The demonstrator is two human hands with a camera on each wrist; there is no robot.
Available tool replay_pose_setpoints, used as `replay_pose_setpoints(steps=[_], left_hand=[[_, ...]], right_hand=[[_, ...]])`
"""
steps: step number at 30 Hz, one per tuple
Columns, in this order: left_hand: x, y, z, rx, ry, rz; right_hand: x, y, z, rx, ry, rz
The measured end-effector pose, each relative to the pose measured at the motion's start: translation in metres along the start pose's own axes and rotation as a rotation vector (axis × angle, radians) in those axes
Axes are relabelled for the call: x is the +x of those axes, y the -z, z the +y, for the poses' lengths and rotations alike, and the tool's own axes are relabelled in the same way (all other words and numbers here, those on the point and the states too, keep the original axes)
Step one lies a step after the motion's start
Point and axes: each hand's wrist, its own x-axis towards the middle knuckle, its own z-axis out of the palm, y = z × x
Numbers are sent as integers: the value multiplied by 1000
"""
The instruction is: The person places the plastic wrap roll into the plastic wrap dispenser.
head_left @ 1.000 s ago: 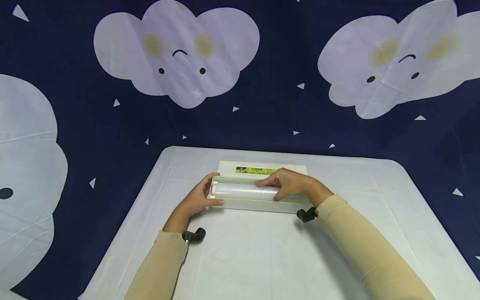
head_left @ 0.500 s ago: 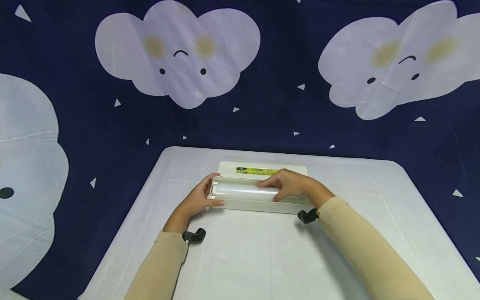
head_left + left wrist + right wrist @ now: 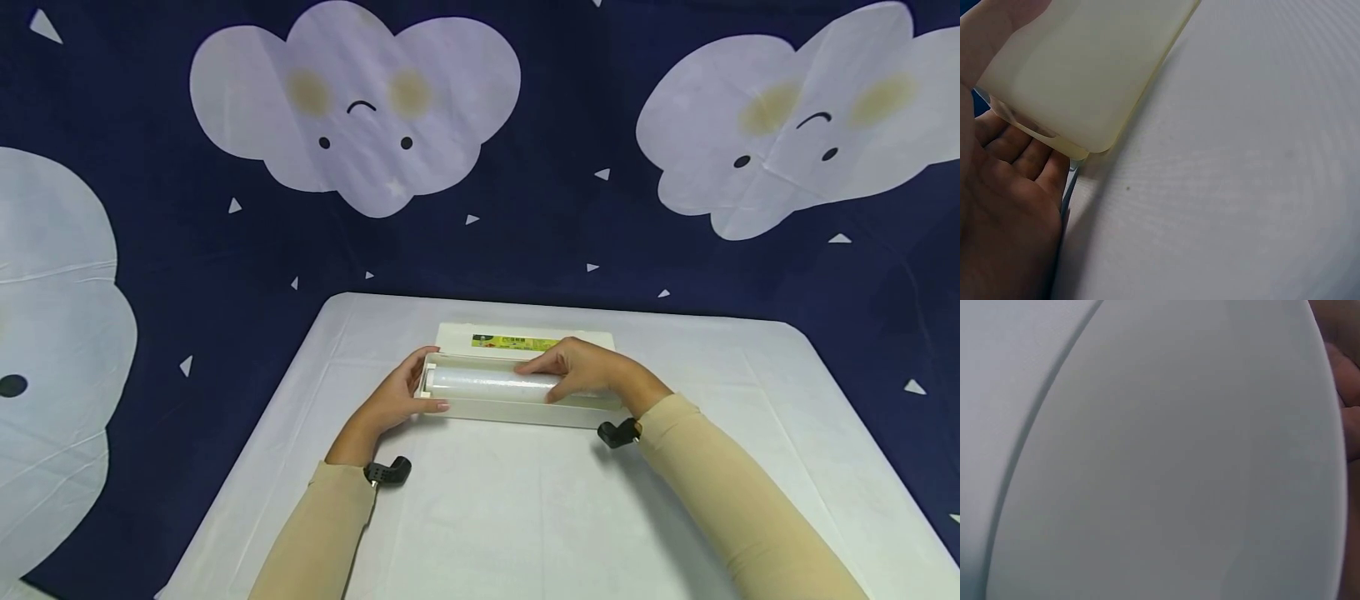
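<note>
One shiny roll point(image 3: 480, 381) inside an open white box point(image 3: 517, 412)

Two bare hands work at the box, which lies lengthwise from left to right towards the far side of a white-covered bench point(image 3: 465, 517). The roll, clear and whitish, lies in it along the same line, and a pale end piece point(image 3: 430, 377) shows at its left end. The left hand point(image 3: 393, 393) grips the left end of the box, with its thumb along the near wall and its other fingers round at the end and far side. The right hand point(image 3: 585, 367) reaches in from above and grips the roll right of its middle, thumb on the near side, forefinger on the far side; it hides the part of the roll beneath it. The lid point(image 3: 450, 337) lies open along the far side of the box and bears a green and yellow label point(image 3: 513, 342), partly behind the right hand. In the right wrist view the near wall of the box fills most of the frame, with some fingers beyond its edge. Both arms wear beige sleeves point(image 3: 750, 500), and beyond the bench hangs a dark blue cloth point(image 3: 555, 167) printed with pale clouds point(image 3: 442, 67) and small white triangles
</note>
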Motion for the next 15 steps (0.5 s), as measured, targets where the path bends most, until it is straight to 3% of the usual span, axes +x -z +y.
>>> replay_pose_setpoints(steps=[15], left_hand=[[-1, -3, 2, 6, 17, 16]], right_hand=[[-15, 9, -4, 31, 3, 80]])
